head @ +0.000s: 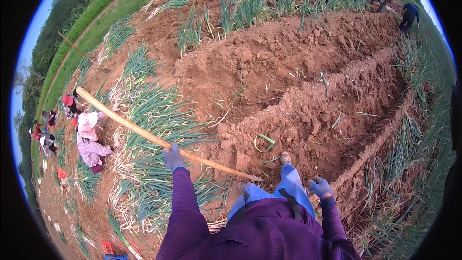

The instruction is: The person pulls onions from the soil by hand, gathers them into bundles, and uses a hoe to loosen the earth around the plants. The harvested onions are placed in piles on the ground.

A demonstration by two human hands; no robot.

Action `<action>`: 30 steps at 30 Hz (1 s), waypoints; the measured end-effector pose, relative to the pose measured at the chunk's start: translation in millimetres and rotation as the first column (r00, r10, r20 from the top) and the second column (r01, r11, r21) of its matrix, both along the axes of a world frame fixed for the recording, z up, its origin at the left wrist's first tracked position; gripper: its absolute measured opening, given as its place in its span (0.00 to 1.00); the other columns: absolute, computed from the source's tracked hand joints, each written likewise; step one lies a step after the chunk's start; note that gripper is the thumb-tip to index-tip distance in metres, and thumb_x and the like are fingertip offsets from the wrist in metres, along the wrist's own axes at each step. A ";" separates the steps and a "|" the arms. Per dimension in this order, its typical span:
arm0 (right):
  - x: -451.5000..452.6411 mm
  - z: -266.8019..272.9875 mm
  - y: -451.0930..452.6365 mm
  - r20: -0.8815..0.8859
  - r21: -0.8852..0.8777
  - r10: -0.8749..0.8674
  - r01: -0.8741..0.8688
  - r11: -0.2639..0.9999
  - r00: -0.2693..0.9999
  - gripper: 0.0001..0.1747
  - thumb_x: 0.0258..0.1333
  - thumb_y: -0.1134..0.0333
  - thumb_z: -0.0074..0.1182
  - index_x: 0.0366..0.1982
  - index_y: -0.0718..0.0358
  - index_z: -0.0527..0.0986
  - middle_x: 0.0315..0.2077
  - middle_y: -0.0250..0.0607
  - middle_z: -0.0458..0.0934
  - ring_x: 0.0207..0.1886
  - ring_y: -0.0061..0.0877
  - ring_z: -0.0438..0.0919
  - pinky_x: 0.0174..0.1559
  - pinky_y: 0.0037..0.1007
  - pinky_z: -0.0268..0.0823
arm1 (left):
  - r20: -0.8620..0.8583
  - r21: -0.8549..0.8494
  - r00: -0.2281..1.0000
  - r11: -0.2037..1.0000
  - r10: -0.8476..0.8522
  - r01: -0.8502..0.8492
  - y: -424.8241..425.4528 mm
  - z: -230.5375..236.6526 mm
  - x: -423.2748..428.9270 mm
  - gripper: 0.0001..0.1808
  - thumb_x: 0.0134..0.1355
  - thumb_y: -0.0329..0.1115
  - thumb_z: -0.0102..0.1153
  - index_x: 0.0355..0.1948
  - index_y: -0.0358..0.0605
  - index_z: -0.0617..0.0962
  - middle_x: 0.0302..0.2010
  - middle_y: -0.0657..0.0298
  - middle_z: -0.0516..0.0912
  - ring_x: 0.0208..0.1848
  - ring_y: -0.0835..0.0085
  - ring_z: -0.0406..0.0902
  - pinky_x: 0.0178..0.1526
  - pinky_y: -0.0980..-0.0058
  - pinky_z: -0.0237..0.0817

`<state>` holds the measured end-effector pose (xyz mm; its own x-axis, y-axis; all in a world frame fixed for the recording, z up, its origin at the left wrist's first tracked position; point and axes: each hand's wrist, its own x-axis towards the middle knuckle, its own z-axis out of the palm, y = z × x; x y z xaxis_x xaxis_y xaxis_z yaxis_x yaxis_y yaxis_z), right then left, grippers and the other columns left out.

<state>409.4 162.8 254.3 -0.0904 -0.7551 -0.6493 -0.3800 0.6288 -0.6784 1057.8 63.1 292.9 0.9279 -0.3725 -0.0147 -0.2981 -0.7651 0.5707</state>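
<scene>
My left hand (173, 157), in a grey-blue glove, is closed around the long wooden handle (144, 134) of a digging tool. The handle slants from the upper left down to the soil by my feet, where the tool's metal head (257, 183) is partly hidden. My right hand (319, 187), gloved alike, hangs beside my right leg with its fingers curled; no held object shows in it. Pulled green onions (158, 115) lie in a broad heap left of the handle. A bent green leaf (267, 141) lies on the dug soil before my boot (285, 158).
A trench (346, 159) and soil ridges run to the upper right, with standing onions (249, 7) beyond. A person in a pink hat (90, 141) crouches by the heap at left. Other people work farther off. Another long-handled tool (81, 51) leans at the upper left.
</scene>
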 end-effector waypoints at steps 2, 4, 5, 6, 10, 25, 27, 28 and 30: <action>-3.5 4.9 -0.1 -0.111 0.007 0.072 -0.072 0.997 0.991 0.19 0.54 0.56 0.57 0.36 0.66 0.81 0.29 0.44 0.84 0.33 0.29 0.83 0.39 0.32 0.73 | 0.035 0.027 0.994 0.994 0.106 -0.107 -0.9 -5.8 20.0 0.45 0.52 0.56 0.67 0.58 0.30 0.68 0.55 0.38 0.75 0.52 0.49 0.78 0.54 0.59 0.69; -5.0 13.4 -0.9 -0.227 0.050 0.154 -0.146 0.988 0.962 0.24 0.52 0.49 0.56 0.39 0.63 0.82 0.34 0.49 0.84 0.40 0.39 0.83 0.45 0.38 0.72 | -0.320 -0.573 0.920 0.820 -0.225 0.001 -5.7 -12.2 37.2 0.42 0.52 0.42 0.73 0.60 0.29 0.65 0.51 0.48 0.76 0.45 0.61 0.79 0.47 0.66 0.73; -6.2 19.5 -0.8 -0.256 0.022 0.198 -0.199 0.980 0.946 0.26 0.52 0.47 0.55 0.39 0.63 0.82 0.36 0.50 0.84 0.43 0.43 0.82 0.48 0.40 0.71 | -0.353 -0.671 0.880 0.741 -0.318 -0.001 -11.3 -16.8 41.7 0.37 0.53 0.37 0.72 0.58 0.32 0.66 0.46 0.54 0.76 0.40 0.68 0.77 0.40 0.69 0.73; -4.6 24.7 -1.6 -0.255 0.013 0.198 -0.201 0.979 0.947 0.26 0.52 0.47 0.55 0.40 0.63 0.82 0.36 0.50 0.84 0.43 0.42 0.82 0.49 0.39 0.71 | -0.411 -0.697 0.828 0.716 -0.382 -0.016 -12.0 -17.6 48.0 0.36 0.54 0.37 0.71 0.59 0.35 0.66 0.46 0.53 0.77 0.39 0.68 0.78 0.35 0.68 0.73; 3.9 42.3 -3.4 -0.168 0.089 0.231 -0.219 0.972 0.958 0.28 0.52 0.45 0.54 0.43 0.62 0.82 0.36 0.47 0.85 0.44 0.41 0.82 0.49 0.38 0.71 | -0.588 -0.595 0.754 0.787 -0.292 -0.160 -6.2 -18.0 56.9 0.46 0.54 0.41 0.71 0.68 0.47 0.58 0.59 0.58 0.72 0.61 0.62 0.70 0.62 0.45 0.55; 26.8 41.9 -27.2 -0.149 0.116 0.244 -0.228 0.967 0.958 0.27 0.51 0.44 0.56 0.43 0.58 0.82 0.36 0.46 0.84 0.41 0.36 0.83 0.46 0.37 0.71 | -0.682 -0.599 0.542 0.800 -0.492 -0.028 12.2 22.8 -0.3 0.32 0.58 0.40 0.66 0.59 0.48 0.64 0.46 0.60 0.72 0.49 0.66 0.72 0.54 0.57 0.66; 37.0 35.9 -35.0 -0.142 0.085 0.258 -0.248 0.965 0.956 0.27 0.50 0.44 0.56 0.43 0.58 0.82 0.40 0.47 0.84 0.44 0.37 0.82 0.48 0.37 0.71 | -0.676 -0.604 0.510 0.797 -0.532 0.029 20.4 33.1 -29.4 0.31 0.58 0.40 0.65 0.58 0.48 0.64 0.45 0.60 0.73 0.48 0.67 0.72 0.54 0.57 0.66; 43.1 32.3 -40.3 -0.143 0.092 0.294 -0.283 0.955 0.945 0.28 0.50 0.43 0.56 0.43 0.56 0.82 0.43 0.47 0.83 0.49 0.39 0.80 0.51 0.37 0.69 | -0.674 -0.607 0.489 0.793 -0.553 0.060 22.9 37.9 -43.3 0.31 0.58 0.40 0.65 0.57 0.48 0.64 0.44 0.61 0.73 0.48 0.67 0.72 0.54 0.57 0.66; 61.8 24.0 -49.5 -0.206 0.045 0.389 -0.389 0.920 0.898 0.28 0.50 0.43 0.57 0.44 0.56 0.82 0.45 0.46 0.82 0.50 0.39 0.79 0.52 0.37 0.69 | -0.661 -0.621 0.453 0.775 -0.598 0.116 33.8 45.4 -64.8 0.29 0.58 0.40 0.65 0.56 0.47 0.65 0.43 0.61 0.73 0.47 0.67 0.72 0.53 0.57 0.66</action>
<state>471.2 113.3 278.3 0.0776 -0.7561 -0.6499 -0.7262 0.4037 -0.5564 993.0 96.9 338.3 0.3644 -0.8464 -0.3884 0.2806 -0.2979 0.9124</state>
